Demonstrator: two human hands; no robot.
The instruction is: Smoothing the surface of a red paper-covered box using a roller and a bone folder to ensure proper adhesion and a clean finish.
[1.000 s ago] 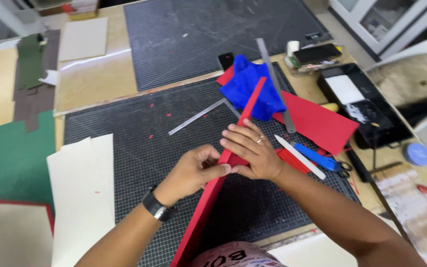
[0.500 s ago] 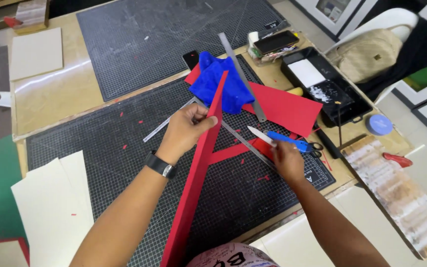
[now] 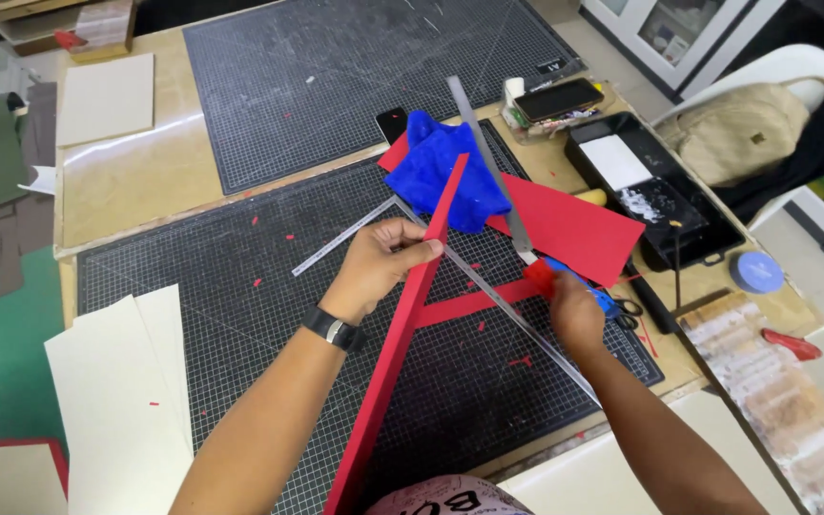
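- The left hand (image 3: 379, 262) is bare, with no glove and no ring to be seen.
- A dark wristwatch (image 3: 333, 330) with a black band and a silvery edge sits just behind that hand.
- The right hand (image 3: 574, 315) is bare too, and its wrist carries nothing.
- Both forearms are uncovered, no sleeves reaching them.
- A light shirt (image 3: 450, 496) with dark print shows below the arms.

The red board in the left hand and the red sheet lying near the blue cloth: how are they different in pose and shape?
The red board stands on edge, tilted up off the cutting mat, gripped by the left hand; the red sheet lies flat, with no hand on it. The red board looks like a long narrow band, seen edge-on; the red sheet shows a broad face, partly covered by the blue cloth and a metal ruler. Both are the same red.
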